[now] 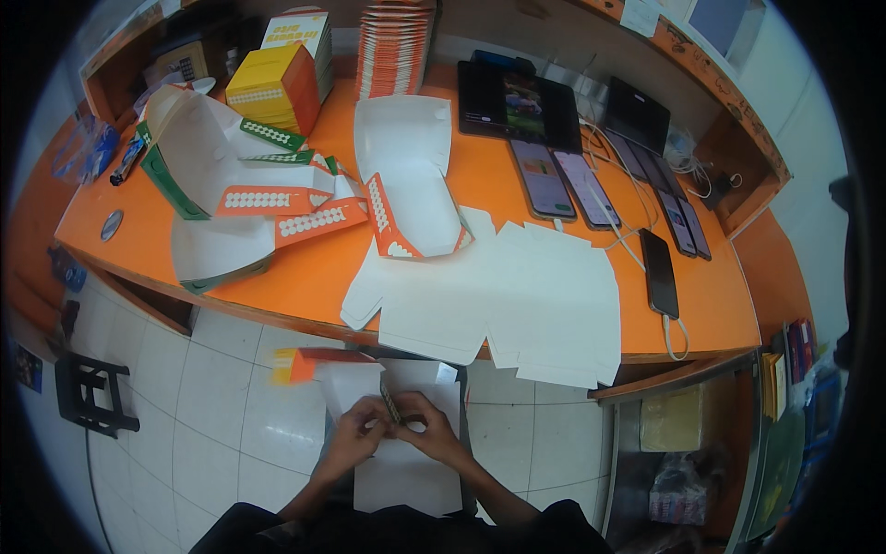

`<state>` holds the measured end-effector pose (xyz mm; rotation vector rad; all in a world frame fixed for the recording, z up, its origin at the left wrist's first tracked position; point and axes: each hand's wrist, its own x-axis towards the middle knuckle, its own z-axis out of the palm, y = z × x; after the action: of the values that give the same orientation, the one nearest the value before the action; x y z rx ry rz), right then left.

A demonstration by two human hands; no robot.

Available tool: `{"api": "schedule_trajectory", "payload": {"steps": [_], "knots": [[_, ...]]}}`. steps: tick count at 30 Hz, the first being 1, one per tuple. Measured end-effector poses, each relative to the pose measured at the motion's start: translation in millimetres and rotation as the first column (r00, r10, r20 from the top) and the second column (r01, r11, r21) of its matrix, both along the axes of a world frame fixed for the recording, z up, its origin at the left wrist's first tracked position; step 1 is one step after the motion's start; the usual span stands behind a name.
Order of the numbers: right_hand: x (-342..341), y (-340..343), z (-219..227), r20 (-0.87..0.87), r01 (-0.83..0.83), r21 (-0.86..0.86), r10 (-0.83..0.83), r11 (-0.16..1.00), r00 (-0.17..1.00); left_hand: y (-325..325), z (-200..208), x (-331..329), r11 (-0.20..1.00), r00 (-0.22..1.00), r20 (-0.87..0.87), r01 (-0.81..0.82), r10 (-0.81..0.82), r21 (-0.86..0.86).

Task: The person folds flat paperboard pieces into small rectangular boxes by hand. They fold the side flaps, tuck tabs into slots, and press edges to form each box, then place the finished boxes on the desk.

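A partly folded cardboard box (407, 482), white inside, lies across my lap below the table's front edge. Its orange and yellow end flap sticks out to the left, a little blurred. My left hand (358, 432) and my right hand (428, 430) meet over its middle, fingers pinched on a narrow upright flap (390, 403) with a dark patterned face. The exact grip of the fingertips is partly hidden. On the table just beyond, flat white box blanks (517, 295) overlap the front edge, and an open orange-and-white box (403, 138) stands behind them.
Open green-and-orange boxes (198, 138) lie nested on the left of the orange table (314, 294). A tall stack of folded cartons (395, 51) and a yellow box (274, 88) stand behind. Several phones (659, 272) with cables lie right. A dark stool (92, 392) is at floor left.
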<state>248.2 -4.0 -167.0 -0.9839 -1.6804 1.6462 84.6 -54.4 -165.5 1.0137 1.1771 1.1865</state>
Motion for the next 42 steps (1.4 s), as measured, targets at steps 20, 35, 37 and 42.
{"api": "schedule_trajectory", "payload": {"steps": [20,35,37,42], "knots": [[-5,-30,-19,-0.064,0.200,0.136,-0.193,0.970,0.979,34,-15,7,0.915,0.860,-0.314,-0.375,0.402,0.145],[-2,36,-19,-0.035,-0.044,-0.207,0.038,0.977,0.999,14,1,1,0.982,0.966,-0.185,0.171,-0.182,-0.076],[-4,37,-17,-0.016,-0.089,-0.234,0.088,0.968,0.996,11,6,2,0.978,0.959,-0.192,0.201,-0.207,-0.052],[4,41,-12,0.109,0.040,-0.224,-0.016,0.974,0.994,4,3,-3,0.997,0.977,-0.201,0.074,-0.070,0.015]]}}
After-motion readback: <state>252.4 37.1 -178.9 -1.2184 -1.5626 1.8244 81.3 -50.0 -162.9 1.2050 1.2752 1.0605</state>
